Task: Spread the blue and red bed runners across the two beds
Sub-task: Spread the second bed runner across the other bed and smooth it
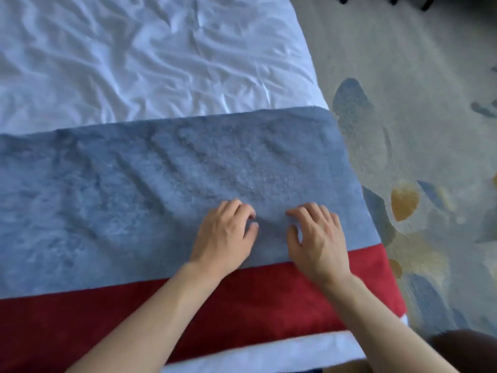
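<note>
A blue bed runner [150, 189] lies flat across a bed with a wrinkled white sheet [129, 55]. Its near edge overlaps a red bed runner [113, 316], which lies closer to me along the foot of the bed. My left hand [224, 235] and my right hand [316, 238] rest palm down, side by side, on the blue runner near its right end and close to the red one. The fingers of both hands are curled and apart, and I see no cloth pinched between them. Only one bed is in view.
To the right of the bed is a pale carpet [419, 109] with blue and yellow leaf shapes. Dark furniture legs [392, 0] show at the top right. A dark rounded object [468, 345] sits at the bottom right corner.
</note>
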